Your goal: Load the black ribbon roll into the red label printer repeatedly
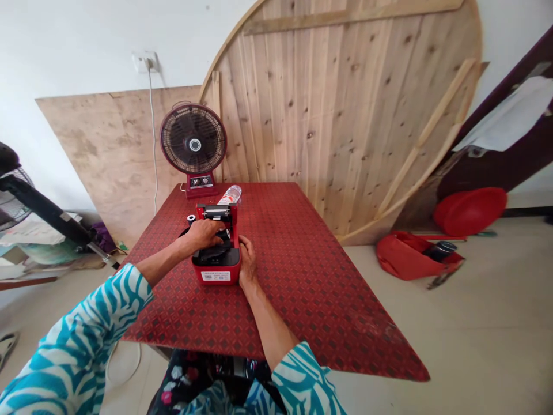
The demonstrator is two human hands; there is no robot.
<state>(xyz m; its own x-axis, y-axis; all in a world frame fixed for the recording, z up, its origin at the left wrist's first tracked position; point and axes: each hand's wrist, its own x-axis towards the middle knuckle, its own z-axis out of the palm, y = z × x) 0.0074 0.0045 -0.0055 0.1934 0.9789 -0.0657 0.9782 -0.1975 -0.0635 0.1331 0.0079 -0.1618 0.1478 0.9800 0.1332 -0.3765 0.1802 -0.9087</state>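
Note:
A red and black label printer [216,273] stands on the table with its lid raised. Inside the lid is a shiny roller [216,213]. My left hand [204,233] reaches into the printer from the left, its fingers closed on a black ribbon roll [226,234] with a white core; the fingertips are partly hidden. My right hand [247,260] grips the printer's right side, fingers toward the back. Another black roll [191,219] with a white core is just behind my left hand. A clear plastic bottle [231,195] lies behind the lid.
The table [311,288] has a red patterned cover. At its back left stands a dark red fan [194,144]. A large round wooden board [328,115] leans on the wall. A red bag [401,256] lies on the floor to the right, and a black pole [56,216] stands left.

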